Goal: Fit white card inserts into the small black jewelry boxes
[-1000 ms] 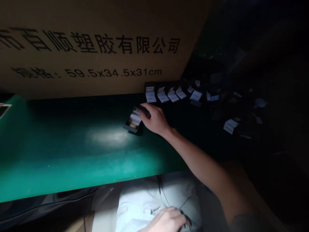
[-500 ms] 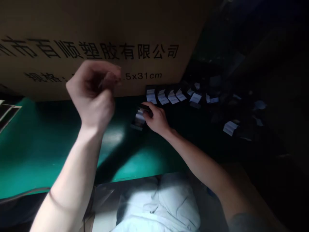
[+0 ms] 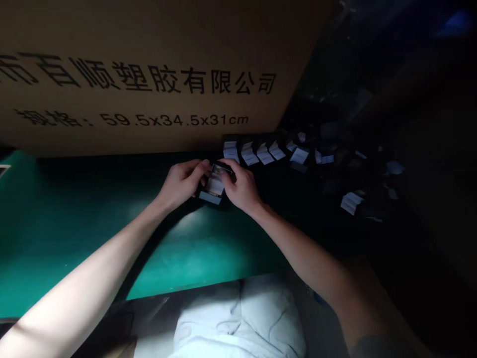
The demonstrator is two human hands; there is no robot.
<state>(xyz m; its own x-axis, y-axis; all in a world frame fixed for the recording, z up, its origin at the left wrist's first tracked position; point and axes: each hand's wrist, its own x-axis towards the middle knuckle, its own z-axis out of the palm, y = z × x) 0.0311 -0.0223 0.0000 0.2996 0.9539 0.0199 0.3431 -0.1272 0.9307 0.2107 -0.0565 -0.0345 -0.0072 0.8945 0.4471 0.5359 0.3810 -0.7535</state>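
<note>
A small dark box (image 3: 210, 198) with a pale insert inside stands on the green tabletop, between both hands. My left hand (image 3: 183, 182) is closed on its left side, the thumb along the upper edge. From the right, my right hand (image 3: 240, 184) grips the same box, its thumb reaching over the top. The fingers partly cover the box's far end. Just behind my right hand, several small dark boxes with folded white papers (image 3: 249, 154) stand in a row.
A large cardboard carton (image 3: 149, 134) with printed characters stands along the back of the green table (image 3: 179, 258). More dark boxes and folded white papers (image 3: 351, 203) lie scattered on the dim right side. The table's front edge runs just above the person's lap (image 3: 238, 318).
My left hand has come down from in front of the carton, moving right, and now grips the small box. My right hand has stayed on the box.
</note>
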